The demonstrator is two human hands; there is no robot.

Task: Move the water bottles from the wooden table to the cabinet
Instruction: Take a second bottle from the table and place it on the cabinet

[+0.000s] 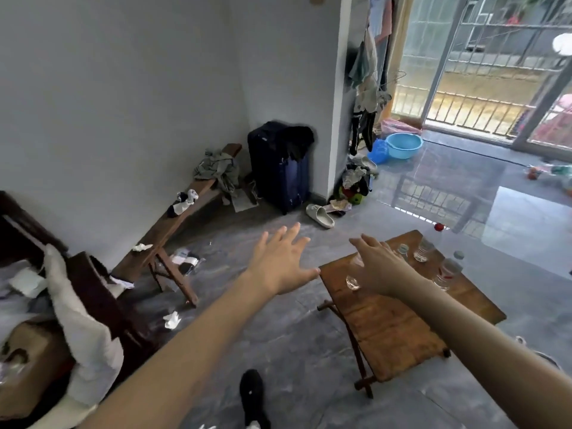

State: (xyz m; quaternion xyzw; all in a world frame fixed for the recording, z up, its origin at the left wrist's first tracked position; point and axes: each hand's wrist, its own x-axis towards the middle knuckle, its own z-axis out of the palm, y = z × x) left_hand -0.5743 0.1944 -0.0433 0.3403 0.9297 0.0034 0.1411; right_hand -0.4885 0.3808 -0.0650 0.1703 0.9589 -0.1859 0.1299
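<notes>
Wooden surface (399, 332) low right in my view, standing on grey floor (278, 335). My left hand (280, 261) out over floor, fingers spread, holding nothing. My right hand (376, 267) over surface's far end, fingers extended, in front of one clear water bottle (353, 278); contact unclear. Three more water bottles (445, 274) upright at far edge.

both hands are reaching out with fingers spread, the left hand (280, 263) over the floor, the right hand (376, 267) over the wooden table (393, 329) and its water bottles (422, 250).
</notes>
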